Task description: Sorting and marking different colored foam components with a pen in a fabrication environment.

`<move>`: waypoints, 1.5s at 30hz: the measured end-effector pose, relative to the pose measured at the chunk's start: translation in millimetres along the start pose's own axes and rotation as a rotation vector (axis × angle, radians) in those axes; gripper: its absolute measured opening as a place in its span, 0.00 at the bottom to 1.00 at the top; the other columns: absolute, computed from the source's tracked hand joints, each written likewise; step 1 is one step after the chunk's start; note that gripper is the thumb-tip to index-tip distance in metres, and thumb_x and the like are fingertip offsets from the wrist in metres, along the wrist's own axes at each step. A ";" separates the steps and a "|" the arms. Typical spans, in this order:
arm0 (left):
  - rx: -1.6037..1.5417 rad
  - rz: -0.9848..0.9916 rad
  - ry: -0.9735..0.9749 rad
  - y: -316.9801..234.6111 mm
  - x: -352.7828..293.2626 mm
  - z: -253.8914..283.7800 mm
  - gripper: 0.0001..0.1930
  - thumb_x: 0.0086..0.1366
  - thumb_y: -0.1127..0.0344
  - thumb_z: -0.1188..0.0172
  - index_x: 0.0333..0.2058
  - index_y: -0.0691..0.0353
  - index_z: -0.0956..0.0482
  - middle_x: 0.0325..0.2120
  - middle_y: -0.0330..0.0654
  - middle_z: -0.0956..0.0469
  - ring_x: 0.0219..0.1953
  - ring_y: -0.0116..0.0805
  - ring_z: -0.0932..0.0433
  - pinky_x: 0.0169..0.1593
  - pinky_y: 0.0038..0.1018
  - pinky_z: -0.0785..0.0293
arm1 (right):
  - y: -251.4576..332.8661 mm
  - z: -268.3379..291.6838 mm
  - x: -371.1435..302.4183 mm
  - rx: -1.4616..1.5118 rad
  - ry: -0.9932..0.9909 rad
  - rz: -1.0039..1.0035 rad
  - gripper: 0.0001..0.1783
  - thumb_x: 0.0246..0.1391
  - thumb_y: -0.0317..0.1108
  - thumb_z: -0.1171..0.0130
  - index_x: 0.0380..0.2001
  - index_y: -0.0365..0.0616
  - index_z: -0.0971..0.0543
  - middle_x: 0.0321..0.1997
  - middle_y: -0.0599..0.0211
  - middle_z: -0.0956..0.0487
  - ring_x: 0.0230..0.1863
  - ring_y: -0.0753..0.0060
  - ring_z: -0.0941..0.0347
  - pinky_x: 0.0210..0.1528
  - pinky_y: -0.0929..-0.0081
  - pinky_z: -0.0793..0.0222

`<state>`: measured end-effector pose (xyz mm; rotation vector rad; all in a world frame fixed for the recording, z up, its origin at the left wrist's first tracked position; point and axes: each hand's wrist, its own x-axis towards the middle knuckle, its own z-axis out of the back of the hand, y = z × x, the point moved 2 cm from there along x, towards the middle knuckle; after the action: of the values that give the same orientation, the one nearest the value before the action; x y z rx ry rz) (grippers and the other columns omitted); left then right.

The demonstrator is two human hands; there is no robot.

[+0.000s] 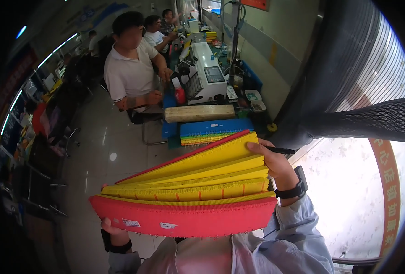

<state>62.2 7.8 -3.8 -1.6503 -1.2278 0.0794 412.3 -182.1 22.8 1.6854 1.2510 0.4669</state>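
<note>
Both ends of the red-and-yellow stack (202, 162) are held, out in front of the torso & near side of the bench. Long axis is laid approx. L–R, w/ the far layers angled up toward R; the stack is held btwn the hands, so neither is nearer. Near L corner is pinched by the left hand (115, 229), thumb pressed to the outer red face; most of its fingers are hidden behind. Far layers' R end is clamped in the right hand (277, 166), thumb laid on yellow; a black pen (282, 150) is also tucked there, pointed R.

Layers are bunched at L, fanned apart at R. Yellow sheets are faced by a near red board (184, 219) & backed by a thin red one. Edges are ragged/frayed; one yellow edge is crossed by orange marks. Near face is dotted w/ two small whitish labels, one torn-looking. Beyond, a blue-topped stack (218, 125) is set on the bench, long side roughly L–R.
</note>
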 end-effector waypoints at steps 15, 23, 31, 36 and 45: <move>-0.028 -0.027 -0.397 -33.8 -47.6 114.7 0.29 0.54 0.50 0.52 0.52 0.58 0.41 0.50 0.42 0.36 0.51 0.40 0.36 0.51 0.38 0.37 | 17.0 101.4 -31.7 -0.305 -0.611 0.594 0.21 0.52 0.44 0.50 0.39 0.35 0.27 0.37 0.65 0.26 0.40 0.77 0.35 0.46 0.81 0.44; -0.026 -0.139 -0.698 -74.2 -56.0 164.0 0.27 0.54 0.54 0.50 0.52 0.55 0.41 0.51 0.41 0.38 0.53 0.39 0.39 0.55 0.40 0.43 | 26.6 122.6 -71.5 -0.402 -0.739 0.710 0.22 0.52 0.45 0.52 0.38 0.34 0.29 0.36 0.64 0.28 0.39 0.76 0.34 0.45 0.79 0.43; 0.197 -0.151 -0.688 -47.2 -13.0 136.7 0.25 0.54 0.53 0.48 0.50 0.55 0.39 0.47 0.37 0.34 0.51 0.33 0.36 0.53 0.37 0.41 | 22.0 143.9 -114.1 -0.044 -0.741 0.701 0.27 0.52 0.50 0.54 0.45 0.37 0.33 0.41 0.61 0.29 0.45 0.74 0.34 0.46 0.77 0.40; 0.148 -0.109 -0.667 -21.7 3.9 115.2 0.25 0.53 0.53 0.48 0.49 0.54 0.38 0.46 0.37 0.34 0.50 0.32 0.35 0.52 0.36 0.40 | 14.0 102.5 -93.0 -0.228 -0.718 0.646 0.27 0.53 0.51 0.56 0.46 0.38 0.34 0.41 0.62 0.29 0.43 0.74 0.32 0.42 0.77 0.36; -0.045 0.026 -0.179 22.0 12.9 59.5 0.26 0.58 0.51 0.50 0.51 0.56 0.40 0.45 0.41 0.32 0.46 0.33 0.31 0.47 0.29 0.33 | 2.4 -12.7 -17.5 -0.141 -0.155 0.369 0.24 0.54 0.50 0.59 0.43 0.41 0.31 0.42 0.66 0.26 0.41 0.76 0.29 0.40 0.83 0.35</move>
<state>48.9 58.6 -41.6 -1.7276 -1.3505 0.2214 397.0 -191.9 34.7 1.7981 0.7778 0.6157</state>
